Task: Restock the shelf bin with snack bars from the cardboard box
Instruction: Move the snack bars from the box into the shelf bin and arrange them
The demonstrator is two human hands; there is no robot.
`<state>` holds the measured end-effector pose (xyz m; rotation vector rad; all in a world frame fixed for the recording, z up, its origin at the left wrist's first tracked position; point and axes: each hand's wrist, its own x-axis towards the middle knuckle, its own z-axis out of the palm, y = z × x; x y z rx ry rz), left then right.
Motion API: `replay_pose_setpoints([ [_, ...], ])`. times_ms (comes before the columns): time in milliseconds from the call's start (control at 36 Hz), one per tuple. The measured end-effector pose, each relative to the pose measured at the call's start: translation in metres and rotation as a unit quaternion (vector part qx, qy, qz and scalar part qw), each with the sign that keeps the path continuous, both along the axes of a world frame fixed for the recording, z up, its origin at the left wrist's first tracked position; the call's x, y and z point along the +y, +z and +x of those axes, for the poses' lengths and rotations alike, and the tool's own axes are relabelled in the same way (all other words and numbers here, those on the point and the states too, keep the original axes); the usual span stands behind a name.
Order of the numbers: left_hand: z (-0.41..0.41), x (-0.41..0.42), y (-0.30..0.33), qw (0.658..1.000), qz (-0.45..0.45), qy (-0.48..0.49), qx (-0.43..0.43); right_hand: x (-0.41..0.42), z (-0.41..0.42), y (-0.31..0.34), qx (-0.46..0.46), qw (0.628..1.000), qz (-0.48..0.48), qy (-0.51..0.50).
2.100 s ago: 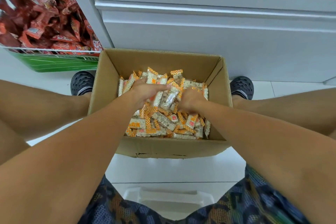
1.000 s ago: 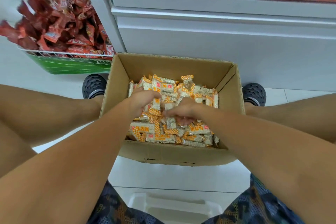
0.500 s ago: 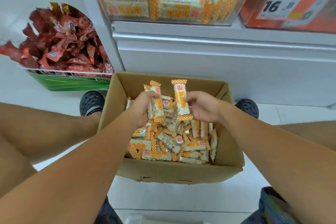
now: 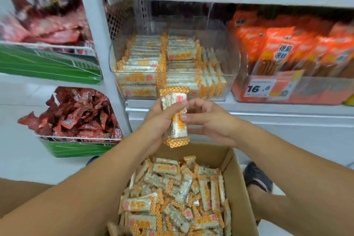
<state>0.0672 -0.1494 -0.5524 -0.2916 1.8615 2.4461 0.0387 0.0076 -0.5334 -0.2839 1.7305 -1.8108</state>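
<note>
A stack of snack bars (image 4: 177, 117) in white wrappers with orange checked ends stands upright between my hands, above the cardboard box (image 4: 243, 205). My left hand (image 4: 159, 122) grips the stack from the left, thumb across its front. My right hand (image 4: 210, 122) touches the stack's right side with its fingertips. The box holds several loose bars (image 4: 176, 193). Just behind my hands sits the clear shelf bin (image 4: 229, 57), partly filled with neat rows of the same bars.
Orange snack packs in a clear bin (image 4: 291, 90) with a 16.8 price tag stand to the right. Red packets fill green wire baskets (image 4: 76, 147) at left. A white shelf upright (image 4: 95, 30) divides them. My shoe (image 4: 258, 176) is beside the box.
Both hands rose out of the box with bars and came together in front of the shelf bin. The view tilted up, showing the shelf.
</note>
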Motion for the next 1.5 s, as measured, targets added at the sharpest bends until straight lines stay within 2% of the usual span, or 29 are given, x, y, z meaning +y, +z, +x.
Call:
replay_pose_setpoints([
  [111, -0.016, -0.003, 0.061, 0.998, -0.011, 0.002, 0.055, -0.006, -0.008, 0.051, -0.020, 0.998, -0.032, 0.043],
  [194, -0.026, 0.000, 0.098, 0.998, 0.014, -0.009, 0.063, -0.010, -0.021, 0.084, 0.014, 0.997, -0.005, 0.070],
  [250, -0.033, 0.004, 0.111, 0.998, -0.005, -0.002, 0.061, -0.010, -0.034, 0.099, 0.038, 0.997, 0.020, 0.071],
  [361, -0.047, -0.004, 0.134, 0.979, -0.171, 0.038, 0.103, -0.001, -0.064, 0.124, 0.076, 0.994, 0.032, 0.065],
  [417, -0.061, -0.019, 0.145, 0.943, -0.291, 0.099, 0.126, 0.003, -0.086, 0.132, 0.136, 0.986, 0.088, 0.048],
  [444, -0.071, -0.029, 0.146, 0.914, -0.367, 0.114, 0.131, 0.004, -0.097, 0.135, 0.211, 0.964, 0.158, 0.041],
  [500, -0.093, -0.048, 0.143, 0.863, -0.476, 0.119, 0.122, 0.004, -0.118, 0.139, 0.367, 0.876, 0.311, 0.048],
  [556, -0.113, -0.064, 0.136, 0.835, -0.525, 0.120, 0.113, 0.002, -0.137, 0.139, 0.436, 0.788, 0.428, 0.075],
  [611, -0.126, -0.074, 0.128, 0.815, -0.555, 0.108, 0.127, -0.001, -0.148, 0.131, 0.451, 0.714, 0.518, 0.132],
  [694, -0.138, -0.081, 0.115, 0.806, -0.576, 0.043, 0.133, -0.006, -0.162, 0.108, 0.469, 0.678, 0.540, 0.173],
  [750, -0.142, -0.081, 0.110, 0.784, -0.608, -0.011, 0.125, -0.011, -0.170, 0.099, 0.492, 0.659, 0.542, 0.173],
  [806, -0.147, -0.078, 0.106, 0.757, -0.641, -0.053, 0.118, -0.018, -0.177, 0.094, 0.512, 0.656, 0.533, 0.154],
  [917, -0.156, -0.077, 0.096, 0.732, -0.664, -0.124, 0.086, -0.033, -0.190, 0.077, 0.509, 0.654, 0.547, 0.119],
  [1028, -0.163, -0.080, 0.081, 0.707, -0.689, -0.148, 0.049, -0.038, -0.190, 0.066, 0.392, 0.726, 0.553, 0.113],
  [1222, -0.163, -0.076, 0.076, 0.699, -0.696, -0.163, 0.026, -0.049, -0.190, 0.070, 0.321, 0.799, 0.500, 0.091],
  [1417, -0.167, -0.070, 0.073, 0.702, -0.699, -0.132, 0.012, -0.070, -0.197, 0.051, 0.346, 0.762, 0.539, 0.093],
  [1472, -0.168, -0.070, 0.073, 0.700, -0.701, -0.135, 0.008, -0.068, -0.199, 0.055, 0.347, 0.782, 0.511, 0.086],
  [1500, -0.169, -0.071, 0.073, 0.698, -0.703, -0.136, 0.007, -0.065, -0.200, 0.058, 0.343, 0.808, 0.473, 0.073],
])
